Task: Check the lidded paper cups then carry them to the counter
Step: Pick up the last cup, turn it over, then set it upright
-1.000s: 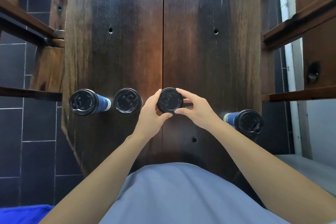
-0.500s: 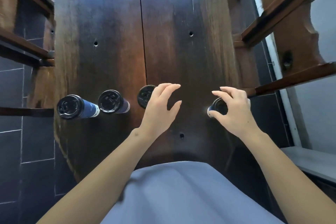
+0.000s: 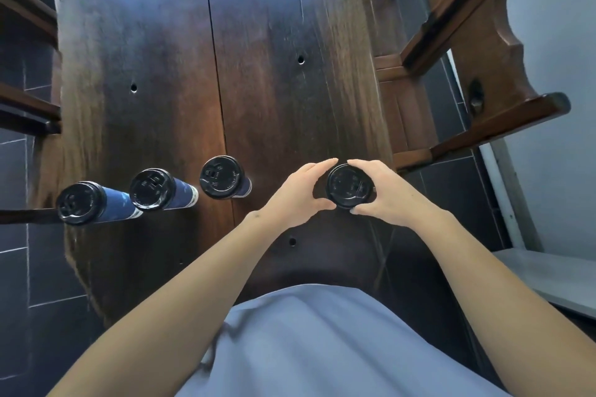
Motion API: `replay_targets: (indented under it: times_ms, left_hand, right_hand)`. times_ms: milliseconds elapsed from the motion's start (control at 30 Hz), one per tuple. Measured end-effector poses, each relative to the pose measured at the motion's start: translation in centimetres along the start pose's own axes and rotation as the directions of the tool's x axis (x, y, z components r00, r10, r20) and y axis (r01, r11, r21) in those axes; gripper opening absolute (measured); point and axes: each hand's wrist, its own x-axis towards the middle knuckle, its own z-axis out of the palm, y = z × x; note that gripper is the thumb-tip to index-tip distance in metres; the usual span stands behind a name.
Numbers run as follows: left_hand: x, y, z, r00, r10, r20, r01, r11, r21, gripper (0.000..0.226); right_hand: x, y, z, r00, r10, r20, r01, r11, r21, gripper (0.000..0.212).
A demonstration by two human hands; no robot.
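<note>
Four round black plastic lids are topping blue paper cups standing on a dark, grainy wooden table point(image 3: 274, 90). The rightmost cup point(image 3: 350, 185) is sitting between both hands, the left hand point(image 3: 295, 193) and right hand point(image 3: 385, 193) curling fingers and thumbs round its lid rim. Three other cups point(image 3: 222, 180) are standing apart to the left; their embossed lid lettering is too small to read.

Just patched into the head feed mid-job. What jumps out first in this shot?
Both hands, left hand and right hand, curl round the black lid of one paper cup near the table's right side. To its left stand three more lidded cups in a row, at and. All sit on a dark wooden table.
</note>
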Motion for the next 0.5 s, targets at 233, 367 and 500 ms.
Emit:
replay_targets:
  times_ms: [233, 367, 500]
  left_hand:
    - [0.5, -1.1, -0.8, 0.999, -0.04, 0.009, 0.041, 0.998, -0.057, 0.096]
    - [0.3, -2.0, -1.6, 0.987, -0.111, -0.118, 0.102, 0.991, -0.082, 0.094]
    - [-0.2, -2.6, -2.8, 0.967, -0.169, -0.189, 0.144, 0.98, -0.136, 0.093]
  right_hand:
    - [3.1, -1.7, -0.5, 0.994, -0.065, 0.085, 0.061, 0.997, 0.048, 0.097]
    - [5.4, -3.2, -0.2, 0.99, -0.093, 0.104, 0.086, 0.994, 0.065, 0.096]
    - [7.4, -4.8, 0.3, 0.984, -0.123, 0.132, 0.116, 0.992, 0.054, 0.093]
